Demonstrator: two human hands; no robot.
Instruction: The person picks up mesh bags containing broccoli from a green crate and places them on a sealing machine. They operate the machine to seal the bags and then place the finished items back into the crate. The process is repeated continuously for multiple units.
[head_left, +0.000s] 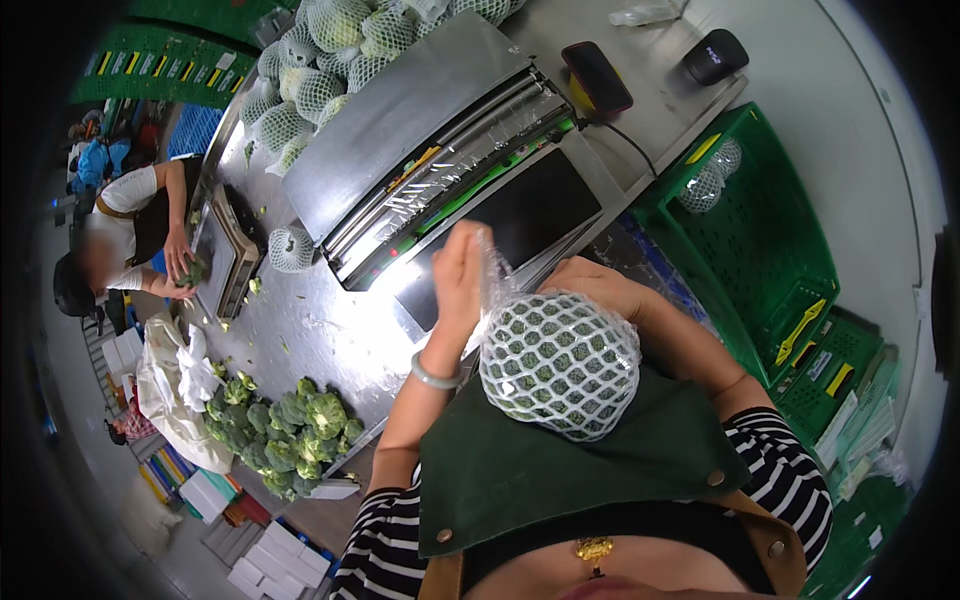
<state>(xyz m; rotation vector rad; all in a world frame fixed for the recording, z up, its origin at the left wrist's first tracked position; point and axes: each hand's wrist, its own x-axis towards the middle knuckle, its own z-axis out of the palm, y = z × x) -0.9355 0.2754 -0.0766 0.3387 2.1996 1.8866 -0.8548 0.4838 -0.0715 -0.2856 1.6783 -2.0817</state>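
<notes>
A broccoli head (559, 367) in a white foam net and clear plastic film is held up close to my chest, its round crown towards me. My left hand (459, 274) grips the gathered end of the clear film (495, 274), which is pulled taut at the head's upper left. Behind the head's upper right side my right hand (592, 286) holds it, with most of its fingers hidden. Just beyond both hands is the black plate (525, 217) of a film-wrapping machine (442, 165), with a film roll under its steel cover.
Netted heads (315, 82) are piled behind the machine; another netted head (291, 249) stands left of it. Bare broccoli (285, 431) lies heaped at front left. A co-worker (142, 217) handles broccoli by a scale (225, 255). A green crate (757, 240) at right contains wrapped heads (709, 180).
</notes>
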